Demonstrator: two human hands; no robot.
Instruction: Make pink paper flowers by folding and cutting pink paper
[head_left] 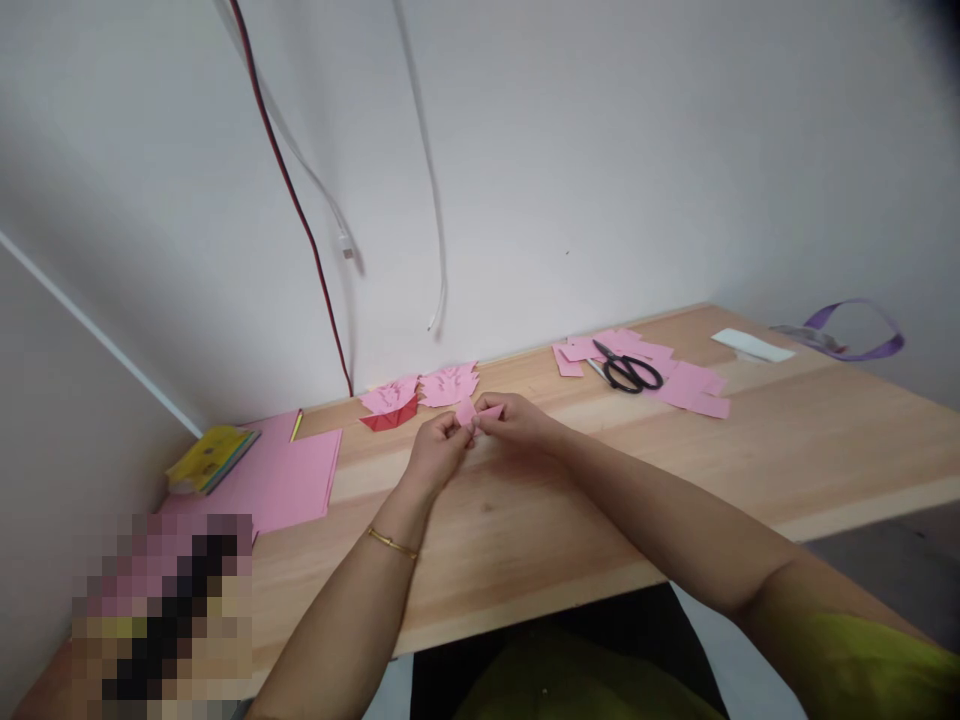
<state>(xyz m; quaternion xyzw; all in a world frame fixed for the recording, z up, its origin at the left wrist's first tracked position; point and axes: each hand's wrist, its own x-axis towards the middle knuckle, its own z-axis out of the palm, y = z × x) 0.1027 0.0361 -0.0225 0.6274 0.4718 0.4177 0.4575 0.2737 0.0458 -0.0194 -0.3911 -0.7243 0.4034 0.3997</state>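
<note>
Both of my hands meet over the middle of the wooden table [525,540] and pinch a small folded piece of pink paper [474,411]. My left hand [437,448] grips its left end; a thin gold bangle sits on that wrist. My right hand [517,420] holds its right end with fingertips closed on it. Just behind the hands lie two folded pink paper shapes [448,384] and a red folded piece [390,417].
A stack of pink sheets [281,480] and a yellow pad [210,457] lie at the left, with a pencil [297,425] beside them. Black scissors [628,371] rest on pink paper scraps [694,385] at the back right. White paper [752,346] and a purple ribbon [855,335] lie far right. Cables hang on the wall.
</note>
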